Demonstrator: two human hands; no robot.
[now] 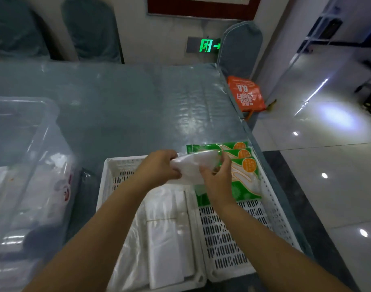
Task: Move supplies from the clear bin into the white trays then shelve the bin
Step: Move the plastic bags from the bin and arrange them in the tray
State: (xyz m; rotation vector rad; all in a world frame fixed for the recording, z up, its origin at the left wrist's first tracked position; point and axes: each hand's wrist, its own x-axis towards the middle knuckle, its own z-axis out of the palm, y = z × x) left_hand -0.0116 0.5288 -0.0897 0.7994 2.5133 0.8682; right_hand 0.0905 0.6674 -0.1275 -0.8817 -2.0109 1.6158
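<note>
Both my hands hold one white plastic packet (191, 167) above the white trays. My left hand (159, 167) grips its left end and my right hand (217, 178) grips its right side. Two white slotted trays sit side by side at the table's near right: the left tray (109, 171) holds stacks of white plastic bags (165, 239), the right tray (273, 216) holds three overlapping green glove packets (245, 178) at its far end. The clear bin (33, 165) stands at the left with several white packets inside.
The table (127, 106) is covered in shiny blue-grey plastic sheeting. An orange bag (245, 93) hangs off its far right corner. Covered chairs (241, 45) stand behind the table. A glossy tiled floor (327, 165) lies to the right.
</note>
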